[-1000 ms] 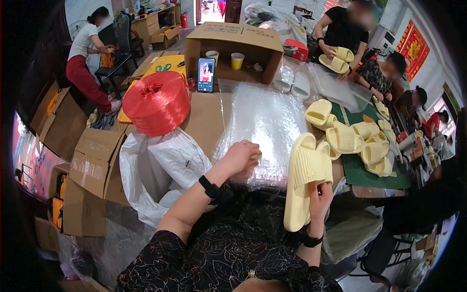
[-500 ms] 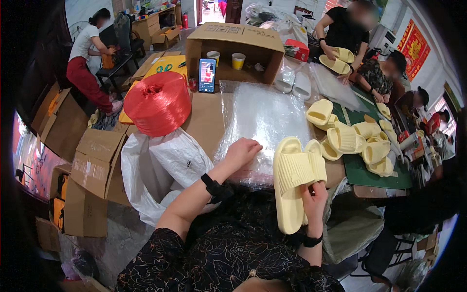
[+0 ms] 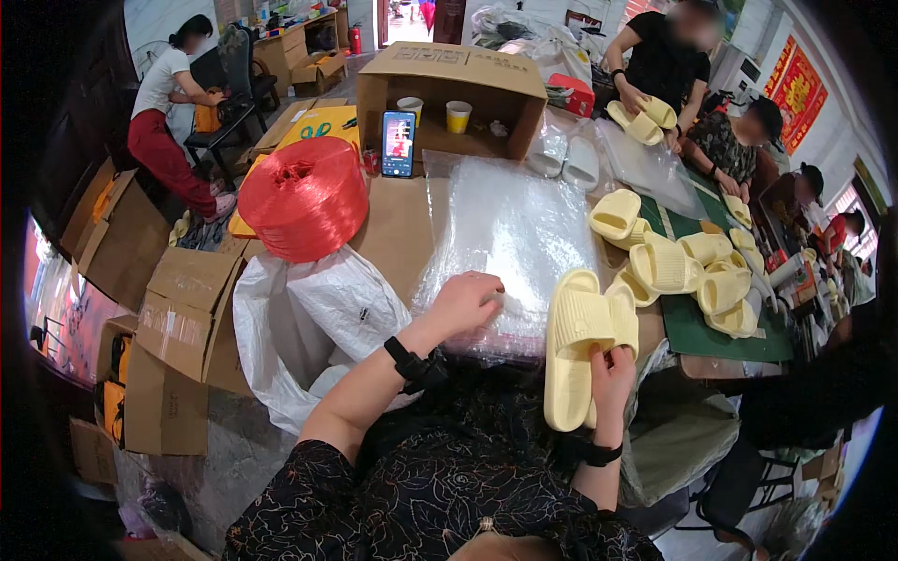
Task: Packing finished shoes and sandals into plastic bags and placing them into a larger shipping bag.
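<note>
My right hand (image 3: pixel 613 374) grips a pair of pale yellow slippers (image 3: pixel 572 360), held upright side by side with the toes pointing away from me. Its fingers close around the inner sides of the two slippers, below the ribbed straps. My left hand (image 3: pixel 466 301) lies on a stack of clear plastic bags (image 3: pixel 524 215) in front of me. The left fingers are bent and pressed together on the top bag near its close end, where the film wrinkles. How much film they pinch is hard to see.
More yellow slippers (image 3: pixel 664 266) lie on the green mat (image 3: pixel 772 348) at right. A red twine roll (image 3: pixel 304 201) and white sack (image 3: pixel 299 318) stand left. Behind the bags are a phone (image 3: pixel 398 145) and an open carton (image 3: pixel 454 70) with cups. Co-workers sit and stand beyond, one holding slippers.
My right hand has moved the slippers slightly right and away from me. My left hand has shifted a little toward me, its fingers more bent, and the top bag's film has moved.
</note>
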### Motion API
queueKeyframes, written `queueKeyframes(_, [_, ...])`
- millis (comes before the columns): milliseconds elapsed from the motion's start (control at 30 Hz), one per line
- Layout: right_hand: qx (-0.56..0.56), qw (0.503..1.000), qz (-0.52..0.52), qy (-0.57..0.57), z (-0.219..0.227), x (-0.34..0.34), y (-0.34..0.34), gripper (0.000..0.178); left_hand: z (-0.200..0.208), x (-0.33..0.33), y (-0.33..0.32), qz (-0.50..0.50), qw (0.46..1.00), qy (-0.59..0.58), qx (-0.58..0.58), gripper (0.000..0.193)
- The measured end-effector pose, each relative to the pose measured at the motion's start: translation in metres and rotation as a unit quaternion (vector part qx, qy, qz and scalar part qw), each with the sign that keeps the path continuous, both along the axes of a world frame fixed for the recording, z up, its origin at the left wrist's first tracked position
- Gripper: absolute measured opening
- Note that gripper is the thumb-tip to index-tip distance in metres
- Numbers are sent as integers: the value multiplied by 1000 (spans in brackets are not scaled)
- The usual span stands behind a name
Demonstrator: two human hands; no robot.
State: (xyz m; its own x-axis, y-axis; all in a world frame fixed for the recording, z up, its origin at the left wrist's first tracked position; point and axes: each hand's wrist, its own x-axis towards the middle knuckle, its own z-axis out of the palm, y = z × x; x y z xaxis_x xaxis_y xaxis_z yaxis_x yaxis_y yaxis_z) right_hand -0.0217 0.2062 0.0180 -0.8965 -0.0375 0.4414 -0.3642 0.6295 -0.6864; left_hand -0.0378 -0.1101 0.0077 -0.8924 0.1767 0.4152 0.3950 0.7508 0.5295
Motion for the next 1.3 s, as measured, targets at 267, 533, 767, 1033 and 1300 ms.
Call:
queueKeyframes(267, [-47,997,54,-2,21,13,8,11,11,-11,1,78,976,-170,112,31])
queueKeyframes(533, [-47,966,243,-74,54,40,-22,27,12,-20,-12,-15,922,-235,308,42])
queueKeyframes(767, [155,979,128,-30,36,22,-20,22,14,-18,-17,-63,918,-236,312,40])
queueKeyframes(1033, [190,961,199,-14,51,48,-46,24,45,0,8,-68,990,-105,63,40])
queueKeyframes(1300, [156,979,131,0,42,12,-47,24,56,12,30,-135,990,17,-18,38])
